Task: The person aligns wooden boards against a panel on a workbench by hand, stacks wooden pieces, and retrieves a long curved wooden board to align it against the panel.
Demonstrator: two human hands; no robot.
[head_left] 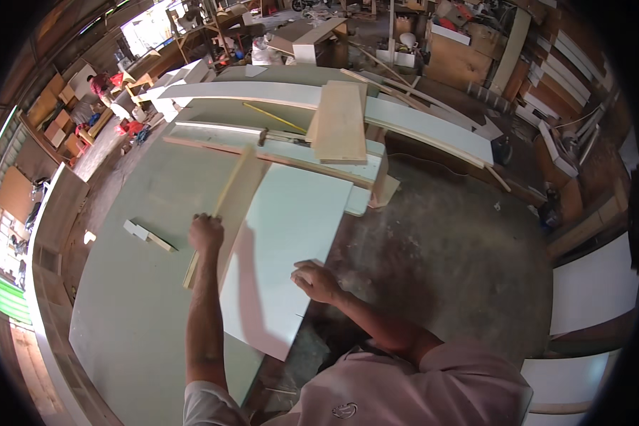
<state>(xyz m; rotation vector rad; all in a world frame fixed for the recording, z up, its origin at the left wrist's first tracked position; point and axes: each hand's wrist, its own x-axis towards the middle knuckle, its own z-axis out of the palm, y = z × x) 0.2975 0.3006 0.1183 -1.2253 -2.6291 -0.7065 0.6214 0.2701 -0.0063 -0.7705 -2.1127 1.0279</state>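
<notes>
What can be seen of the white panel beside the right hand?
The white panel is a thin, roughly rectangular sheet with a smooth, plain face; its material is unclear. It lies flat on the right side of the grey-green worktable, slanting away from the person. A brown board borders its left edge; the right hand is at its right edge, contact uncertain. A shadow crosses it.

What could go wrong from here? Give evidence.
The white panel juts past the worktable at its near corner, so pressing there might tip it. The wooden strip at the left hand could skew if pushed unevenly. The stacked boards lie askew, so a knock might shift them.
</notes>
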